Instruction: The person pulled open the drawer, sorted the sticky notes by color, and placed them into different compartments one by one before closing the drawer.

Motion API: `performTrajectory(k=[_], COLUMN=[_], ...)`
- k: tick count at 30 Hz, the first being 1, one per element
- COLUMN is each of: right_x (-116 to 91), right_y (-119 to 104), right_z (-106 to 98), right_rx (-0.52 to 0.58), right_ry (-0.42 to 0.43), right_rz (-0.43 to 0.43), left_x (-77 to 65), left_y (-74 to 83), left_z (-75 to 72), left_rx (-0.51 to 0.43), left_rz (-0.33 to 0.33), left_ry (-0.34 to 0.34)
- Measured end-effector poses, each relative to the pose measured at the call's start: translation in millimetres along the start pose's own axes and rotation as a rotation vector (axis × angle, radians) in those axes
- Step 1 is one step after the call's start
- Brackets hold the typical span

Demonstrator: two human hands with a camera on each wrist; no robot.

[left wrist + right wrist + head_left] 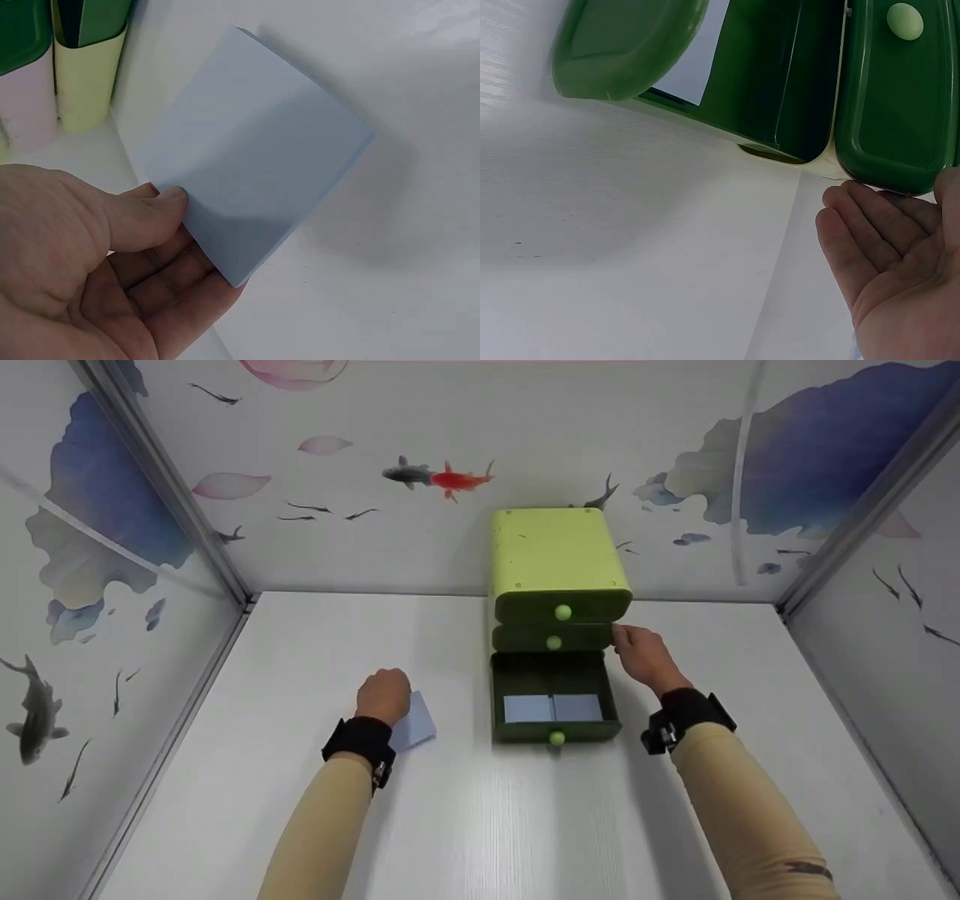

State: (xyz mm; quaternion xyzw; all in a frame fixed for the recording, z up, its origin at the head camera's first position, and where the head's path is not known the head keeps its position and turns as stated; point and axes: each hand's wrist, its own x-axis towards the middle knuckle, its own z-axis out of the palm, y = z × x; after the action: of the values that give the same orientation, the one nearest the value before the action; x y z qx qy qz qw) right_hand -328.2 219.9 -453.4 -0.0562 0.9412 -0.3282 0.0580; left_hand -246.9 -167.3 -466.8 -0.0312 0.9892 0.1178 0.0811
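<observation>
My left hand (384, 697) pinches a light blue note pad (259, 150) by one edge, thumb on top and fingers underneath. The pad hangs close over the table, left of a green drawer cabinet (559, 547). At the cabinet's right side is my right hand (643, 654), its fingers nearly straight and fingertips right at the end of the middle drawer (525, 639). The bottom drawer (611, 729) stands pulled out and holds two light blue pads (527, 709) side by side near its front. Above it, the middle and top drawer fronts (525, 607) have round light green knobs.
The cabinet stands on a white table (450, 825) against the back wall (420, 547), which is printed with fish and petals. Side walls (67, 697) close in the table at left and right. A pink box part (26, 105) shows beside the yellow one in the left wrist view.
</observation>
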Motion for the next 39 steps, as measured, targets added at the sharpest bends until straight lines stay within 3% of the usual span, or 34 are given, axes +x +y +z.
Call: performTrajectory(k=[12, 18, 29, 39], right_x=[2, 3, 2, 1], right_y=[3, 4, 5, 5], right_z=[1, 1, 5, 6], right_rx=[-0.008, -0.003, 0.008, 0.029], right_ry=[0.005, -0.002, 0.01, 0.019], right_rz=[0.022, 0.021, -0.002, 0.0], left_x=[8.2, 7.9, 9.6, 12.0], left_y=[43.2, 60.6, 91.2, 124.3], left_z=[-21.8, -30.0, -32.0, -24.8], left_rx=[0.019, 0.019, 0.032, 0.042], left_rz=[0.054, 0.079, 0.168, 0.26], left_ry=[-0.08, -0.071, -0.053, -0.006])
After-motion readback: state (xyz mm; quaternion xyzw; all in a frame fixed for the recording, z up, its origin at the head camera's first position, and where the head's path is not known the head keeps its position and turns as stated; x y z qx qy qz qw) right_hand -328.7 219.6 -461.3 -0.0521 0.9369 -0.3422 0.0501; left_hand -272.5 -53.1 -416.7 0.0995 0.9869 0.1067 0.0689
